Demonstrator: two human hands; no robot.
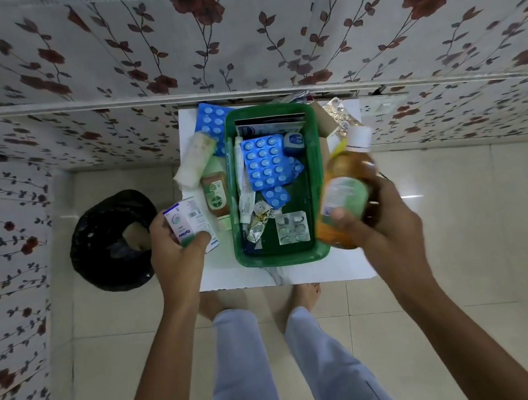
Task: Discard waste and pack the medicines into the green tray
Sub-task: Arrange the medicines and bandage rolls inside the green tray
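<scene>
Green tray (234, 204), half filled with blister strips, is your landmark. Your right hand (377, 217) clasps an amber bottle (344, 188) just right of it; your left hand (177, 246) pinches a small carton (182, 226) at its left. Packing step: lower each into the tray's free near end.

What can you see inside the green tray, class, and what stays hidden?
Inside the green tray: blue blister packs, a silver strip, a white tube, crumpled foil, a small blue jar and papers. Whatever lies beneath the packs is covered.
</scene>
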